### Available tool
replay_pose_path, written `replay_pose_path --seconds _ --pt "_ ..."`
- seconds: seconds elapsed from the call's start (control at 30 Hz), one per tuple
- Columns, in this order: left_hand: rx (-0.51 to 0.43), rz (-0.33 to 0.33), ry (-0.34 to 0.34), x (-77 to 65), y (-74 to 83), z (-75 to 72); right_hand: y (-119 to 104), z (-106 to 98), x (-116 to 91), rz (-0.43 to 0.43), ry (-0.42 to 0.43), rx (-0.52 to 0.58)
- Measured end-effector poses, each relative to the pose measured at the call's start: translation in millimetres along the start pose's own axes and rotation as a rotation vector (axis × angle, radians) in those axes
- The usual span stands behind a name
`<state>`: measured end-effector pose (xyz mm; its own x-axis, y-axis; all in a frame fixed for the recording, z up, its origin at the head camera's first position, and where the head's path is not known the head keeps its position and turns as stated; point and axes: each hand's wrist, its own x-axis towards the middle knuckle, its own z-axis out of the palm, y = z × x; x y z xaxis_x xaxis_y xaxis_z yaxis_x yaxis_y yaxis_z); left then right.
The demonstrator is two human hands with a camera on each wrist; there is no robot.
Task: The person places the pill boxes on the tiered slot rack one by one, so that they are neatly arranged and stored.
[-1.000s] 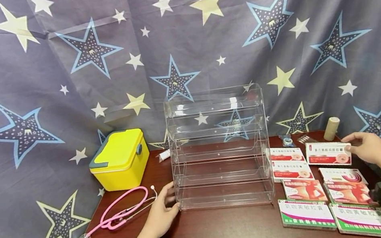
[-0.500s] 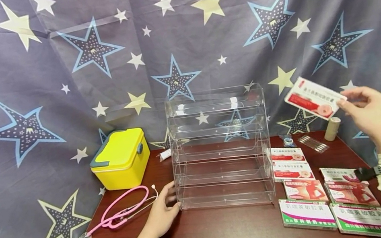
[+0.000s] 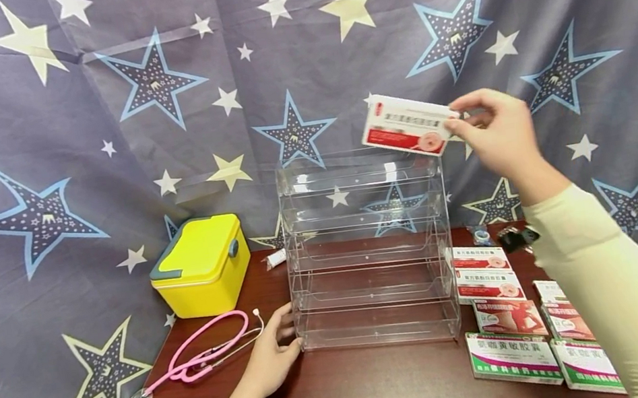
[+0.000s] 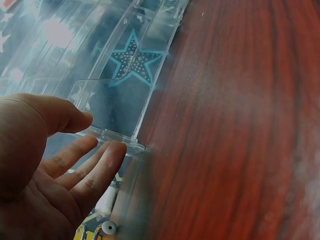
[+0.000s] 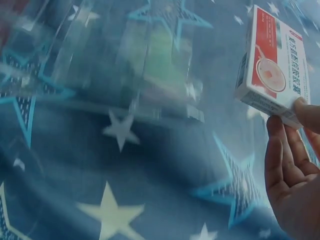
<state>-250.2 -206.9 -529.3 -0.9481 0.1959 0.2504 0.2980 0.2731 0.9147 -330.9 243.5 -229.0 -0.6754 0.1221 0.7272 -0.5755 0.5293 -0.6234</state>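
Note:
My right hand point(image 3: 499, 129) pinches a white and red medicine box point(image 3: 407, 125) by its right end. It holds the box, slightly tilted, in the air at the top right of a clear acrylic tiered rack point(image 3: 378, 336). In the right wrist view, the thumb lies on the front of the medicine box point(image 5: 272, 65) and the fingers are at its lower end. My left hand point(image 3: 270, 355) rests at the rack's lower left corner. In the left wrist view, relaxed fingers point(image 4: 107, 167) and thumb lie by the edge of the clear rack point(image 4: 127, 107).
Right of the rack lie red-and-white boxes point(image 3: 487, 284), red boxes point(image 3: 510, 318) and green-white boxes point(image 3: 513, 359). A tape roll point(image 3: 481, 236) sits behind them. On the left are a yellow case point(image 3: 200, 270) and a pink stethoscope point(image 3: 180, 368). A starry cloth point(image 3: 299, 59) hangs behind.
My right hand has lifted the medicine box off the table on the right and carried it up and left to the rack's top. The left hand has stayed at the rack.

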Motion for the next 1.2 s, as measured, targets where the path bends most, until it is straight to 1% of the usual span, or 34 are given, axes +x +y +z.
replay_pose_path --seconds 0.1,0.17,0.27,0.4,0.53,0.63,0.9,1.2 --pt "0.011 0.001 0.000 -0.2 0.2 -0.4 -7.0 30.4 10.1 0.003 -0.042 -0.003" --pt "0.015 0.002 0.000 -0.4 0.4 -0.5 -8.1 50.0 15.1 0.004 -0.070 -0.020" --pt "0.015 0.002 0.000 -0.7 0.9 -0.4 -8.9 75.3 19.6 0.027 -0.112 -0.060" --pt "0.014 0.006 -0.002 -0.9 0.4 -0.3 -11.3 101.3 22.1 0.044 -0.152 -0.101" --pt "0.011 0.013 -0.001 -0.8 -0.9 -0.4 -15.7 122.3 22.4 0.064 -0.203 -0.135" --pt "0.006 0.014 0.001 -0.6 -2.1 -0.8 -17.9 133.8 21.5 0.078 -0.234 -0.155" --pt "0.005 0.026 -0.001 -1.0 -3.3 -1.1 -17.5 147.0 17.6 0.107 -0.223 -0.153" --pt "0.006 0.039 -0.005 -2.3 -2.3 -1.0 -22.6 162.4 10.6 0.082 -0.261 -0.124"
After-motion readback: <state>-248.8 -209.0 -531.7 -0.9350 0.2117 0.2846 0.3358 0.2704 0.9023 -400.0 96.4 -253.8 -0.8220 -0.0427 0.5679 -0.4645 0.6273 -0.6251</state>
